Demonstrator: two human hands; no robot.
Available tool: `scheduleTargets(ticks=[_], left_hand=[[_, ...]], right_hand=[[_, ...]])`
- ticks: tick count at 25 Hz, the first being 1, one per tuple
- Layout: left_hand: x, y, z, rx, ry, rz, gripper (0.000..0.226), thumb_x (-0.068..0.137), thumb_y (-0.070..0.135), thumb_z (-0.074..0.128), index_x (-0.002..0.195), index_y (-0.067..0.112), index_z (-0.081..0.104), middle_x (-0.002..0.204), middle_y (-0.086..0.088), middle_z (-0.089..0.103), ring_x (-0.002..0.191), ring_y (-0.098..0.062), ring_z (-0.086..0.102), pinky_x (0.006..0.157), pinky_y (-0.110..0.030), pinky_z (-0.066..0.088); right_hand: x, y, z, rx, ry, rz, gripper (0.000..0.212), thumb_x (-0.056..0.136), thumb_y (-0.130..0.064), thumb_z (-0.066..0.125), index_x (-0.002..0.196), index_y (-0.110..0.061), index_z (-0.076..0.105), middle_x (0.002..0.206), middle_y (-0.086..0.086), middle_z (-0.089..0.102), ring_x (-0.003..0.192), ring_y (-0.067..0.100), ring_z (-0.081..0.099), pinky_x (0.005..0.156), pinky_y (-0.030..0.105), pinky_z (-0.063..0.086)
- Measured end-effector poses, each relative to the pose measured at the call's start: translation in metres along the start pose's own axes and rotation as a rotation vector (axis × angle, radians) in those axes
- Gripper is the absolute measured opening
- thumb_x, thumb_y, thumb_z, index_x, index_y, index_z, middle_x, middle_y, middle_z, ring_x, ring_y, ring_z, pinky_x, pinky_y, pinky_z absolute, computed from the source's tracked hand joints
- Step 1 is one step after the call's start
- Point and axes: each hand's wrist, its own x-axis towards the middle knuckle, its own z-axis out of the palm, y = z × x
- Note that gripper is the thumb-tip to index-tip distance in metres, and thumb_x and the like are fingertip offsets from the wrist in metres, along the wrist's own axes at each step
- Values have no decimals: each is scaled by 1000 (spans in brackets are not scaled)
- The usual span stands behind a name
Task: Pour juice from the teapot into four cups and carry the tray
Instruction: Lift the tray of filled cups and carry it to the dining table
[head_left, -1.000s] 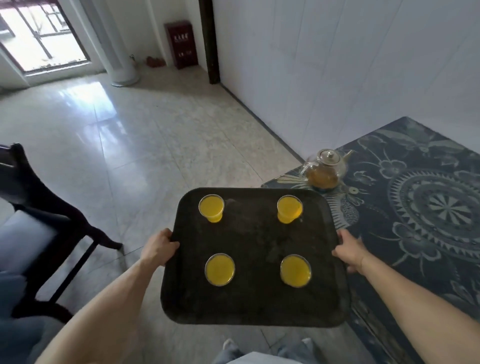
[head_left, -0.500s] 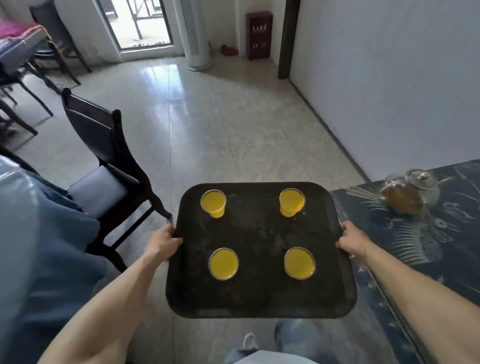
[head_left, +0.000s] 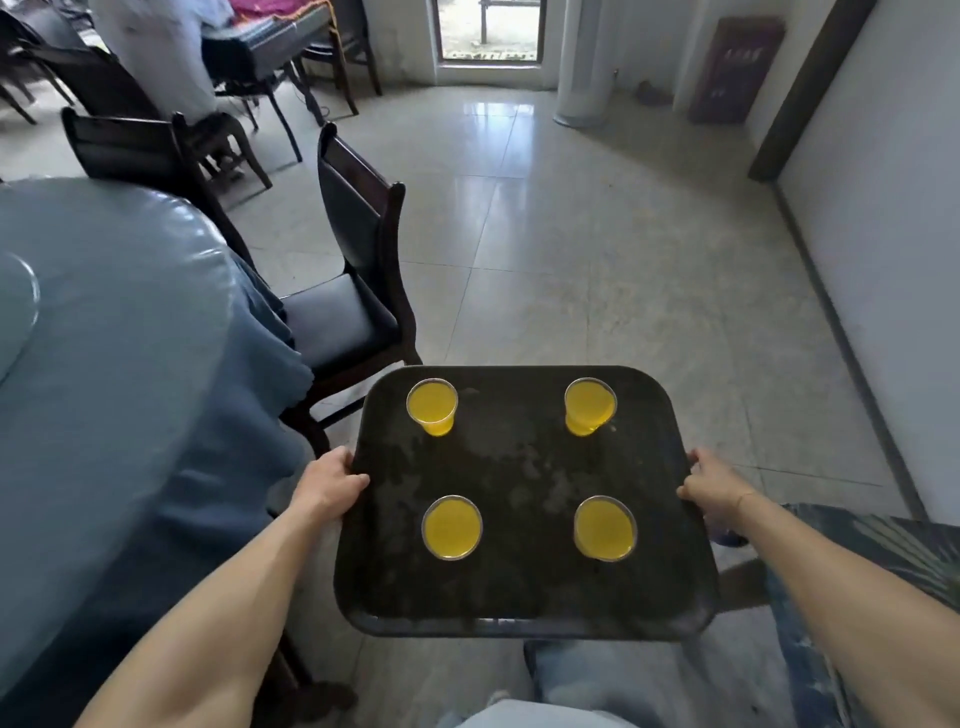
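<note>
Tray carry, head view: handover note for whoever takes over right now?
Left hand: gripping the tray's left edge.
Right hand: gripping the right edge.
Tray: held roughly level above the floor, beside the blue-clothed round table.
Four cups on it, all filled with juice: far left, far right, near left, near right. No spill visible.
Teapot: out of view.
Done: pouring, lifting the tray.
Left: finish the carry; mind the dark chair ahead left.

round table at left, draped in a blue-grey cloth. dark wooden chair with padded seat, set just beside the table. further dark chairs behind. pale tiled floor. white column near a glazed door. patterned dark cloth at lower right.
</note>
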Motion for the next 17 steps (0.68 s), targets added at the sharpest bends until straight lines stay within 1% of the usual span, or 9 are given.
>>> scheduleTargets(ticks=[1,3,4,6,9,10,12,14,17], left_hand=[[1,-2,-1,-4,16,-29,13,91,22,65,101,18,59,96,-2,64,90,-21,62,71,-34,51],[1,-6,-2,2,49,-67,14,91,23,64,101,16,59,96,-4,64,88,-24,62,68,-35,52],[1,-7,-2,6,69,-82,14,91,24,63,101,16,59,96,-5,64,87,-24,62,68,-35,51],[2,-6,-2,-1,103,-118,13,90,24,63,100,16,58,96,-4,64,86,-23,61,68,-35,52],[2,-6,-1,-40,129,-204,14,92,25,62,103,18,58,88,2,61,77,-16,60,58,-32,53],[1,-6,0,-48,137,-230,14,92,25,61,103,18,58,88,2,61,77,-16,60,59,-33,55],[1,-8,2,-57,157,-267,16,90,26,62,103,18,58,92,-1,64,83,-20,62,69,-40,58],[-1,-10,4,-75,192,-298,16,89,25,63,103,17,60,94,-3,66,87,-23,63,76,-43,58],[-2,-15,4,-107,219,-335,16,89,24,64,103,16,60,94,-6,67,87,-25,65,77,-43,58]], right_hand=[[11,-10,0,-16,-31,-12,28,95,4,52,118,-12,49,100,16,61,87,32,63,59,40,55],[31,-32,-1,-46,-83,-14,25,97,1,51,115,-16,48,104,17,61,94,36,65,70,50,62],[40,-43,-3,-70,-103,-16,24,97,0,51,114,-17,48,107,17,61,98,37,65,75,54,63],[57,-63,-7,-113,-133,-37,24,96,0,50,110,-19,48,109,18,62,101,38,65,79,56,63],[78,-96,-12,-141,-179,-64,24,96,3,47,107,-17,48,108,17,61,101,37,65,78,56,63],[84,-106,-14,-150,-191,-71,24,96,4,47,109,-16,48,107,17,61,100,37,66,77,55,63],[95,-125,-16,-181,-208,-100,25,96,5,47,114,-13,48,106,18,60,100,39,66,73,52,62],[104,-143,-17,-225,-229,-145,27,96,4,48,118,-13,47,109,17,60,99,38,66,68,48,61],[112,-166,-15,-282,-259,-182,30,98,4,48,121,-15,45,115,17,58,93,34,66,65,46,60]])
